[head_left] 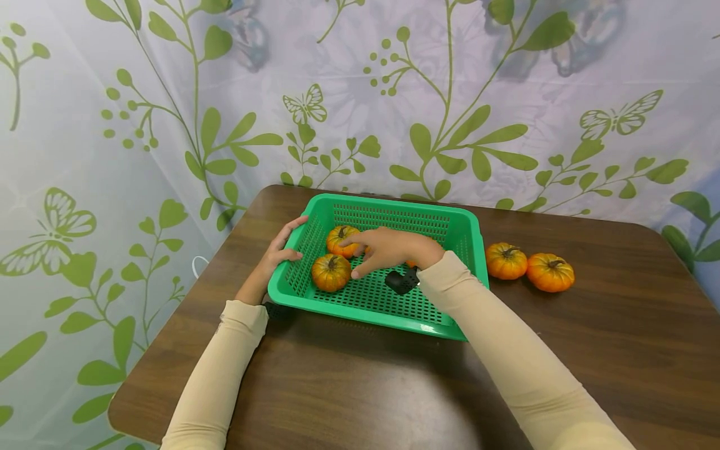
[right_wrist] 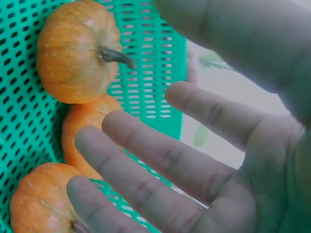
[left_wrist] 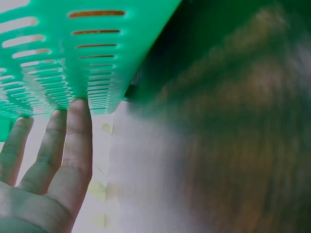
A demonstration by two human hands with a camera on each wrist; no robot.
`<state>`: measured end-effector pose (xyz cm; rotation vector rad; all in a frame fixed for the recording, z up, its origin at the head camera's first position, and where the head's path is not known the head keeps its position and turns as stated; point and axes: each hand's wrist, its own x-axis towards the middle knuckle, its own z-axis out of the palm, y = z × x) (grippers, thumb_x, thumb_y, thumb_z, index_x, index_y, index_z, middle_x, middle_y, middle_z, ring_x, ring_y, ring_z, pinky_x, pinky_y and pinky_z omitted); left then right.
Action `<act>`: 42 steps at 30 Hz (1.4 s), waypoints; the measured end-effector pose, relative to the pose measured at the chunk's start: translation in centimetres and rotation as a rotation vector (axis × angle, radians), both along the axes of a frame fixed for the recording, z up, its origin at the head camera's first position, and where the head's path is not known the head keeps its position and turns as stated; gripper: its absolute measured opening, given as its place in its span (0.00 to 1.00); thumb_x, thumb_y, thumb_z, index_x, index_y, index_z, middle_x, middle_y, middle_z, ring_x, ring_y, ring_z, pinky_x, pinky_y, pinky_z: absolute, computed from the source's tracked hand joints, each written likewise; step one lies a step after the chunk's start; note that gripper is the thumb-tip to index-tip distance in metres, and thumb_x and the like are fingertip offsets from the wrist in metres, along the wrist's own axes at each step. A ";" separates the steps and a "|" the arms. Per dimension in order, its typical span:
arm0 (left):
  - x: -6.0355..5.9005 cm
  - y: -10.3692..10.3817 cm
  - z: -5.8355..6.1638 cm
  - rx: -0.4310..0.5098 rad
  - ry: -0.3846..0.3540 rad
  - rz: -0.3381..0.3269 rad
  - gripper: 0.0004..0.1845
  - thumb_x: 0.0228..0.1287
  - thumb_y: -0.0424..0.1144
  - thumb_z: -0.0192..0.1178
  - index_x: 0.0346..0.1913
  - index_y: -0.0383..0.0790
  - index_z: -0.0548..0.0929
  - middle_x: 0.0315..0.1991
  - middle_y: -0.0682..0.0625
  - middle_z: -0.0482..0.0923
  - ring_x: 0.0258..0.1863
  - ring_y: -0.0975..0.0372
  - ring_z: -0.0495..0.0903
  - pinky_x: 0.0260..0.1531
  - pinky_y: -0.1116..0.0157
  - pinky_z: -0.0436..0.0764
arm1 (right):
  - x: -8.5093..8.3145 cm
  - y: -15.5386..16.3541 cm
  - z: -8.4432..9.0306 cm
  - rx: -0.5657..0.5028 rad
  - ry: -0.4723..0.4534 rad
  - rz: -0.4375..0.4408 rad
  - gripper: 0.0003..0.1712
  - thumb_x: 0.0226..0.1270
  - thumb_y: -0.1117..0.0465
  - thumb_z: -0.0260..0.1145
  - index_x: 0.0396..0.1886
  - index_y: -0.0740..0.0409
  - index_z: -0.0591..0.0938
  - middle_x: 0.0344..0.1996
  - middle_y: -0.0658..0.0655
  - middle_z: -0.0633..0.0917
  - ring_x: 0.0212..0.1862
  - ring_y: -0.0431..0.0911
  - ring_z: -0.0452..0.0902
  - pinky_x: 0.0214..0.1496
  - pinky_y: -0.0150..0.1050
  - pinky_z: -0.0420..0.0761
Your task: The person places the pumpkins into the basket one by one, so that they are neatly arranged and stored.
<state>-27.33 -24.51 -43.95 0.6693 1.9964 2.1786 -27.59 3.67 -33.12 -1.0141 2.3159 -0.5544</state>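
A green plastic basket [head_left: 360, 317] with slotted walls stands on the table. My left hand [head_left: 279, 250] grips its left rim, the thumb over the edge. In the left wrist view, extended fingers [left_wrist: 77, 141] touch the outer slotted wall. Inside the basket sit small orange pumpkins: a front one [head_left: 330, 273], one behind it [head_left: 340, 240], and another partly hidden by my right hand [head_left: 388, 250]. That hand hovers over the basket, palm down with nothing held. In the right wrist view its fingers are spread beside a pumpkin [right_wrist: 77, 53] with a dark stem.
Two more pumpkins, one nearer the basket [head_left: 506, 261] and one farther right [head_left: 550, 272], lie side by side on the brown wooden table [head_left: 619, 325]. A small black device [head_left: 400, 282] shows under the right wrist. A leaf-patterned curtain [head_left: 349, 125] hangs behind the table.
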 end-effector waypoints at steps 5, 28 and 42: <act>-0.1 -0.1 -0.1 0.001 0.009 -0.002 0.43 0.54 0.25 0.48 0.78 0.39 0.55 0.76 0.36 0.49 0.61 0.49 0.67 0.50 0.65 0.77 | 0.5 1.3 0.4 -0.103 0.013 0.002 0.40 0.67 0.53 0.69 0.76 0.53 0.65 0.63 0.62 0.76 0.61 0.58 0.76 0.62 0.50 0.74; -0.4 -0.1 -0.2 -0.038 0.050 0.016 0.44 0.53 0.26 0.49 0.78 0.33 0.52 0.79 0.41 0.43 0.64 0.48 0.64 0.51 0.66 0.76 | 2.2 5.5 0.0 -0.504 -0.070 -0.029 0.29 0.69 0.59 0.66 0.69 0.55 0.74 0.57 0.56 0.81 0.55 0.46 0.80 0.58 0.44 0.78; -0.4 -0.1 -0.3 -0.046 0.044 0.009 0.43 0.54 0.27 0.48 0.78 0.37 0.53 0.79 0.42 0.43 0.64 0.48 0.63 0.52 0.66 0.75 | 3.2 8.8 0.7 -0.700 0.006 -0.140 0.23 0.68 0.63 0.66 0.63 0.57 0.79 0.54 0.56 0.83 0.56 0.58 0.78 0.52 0.43 0.79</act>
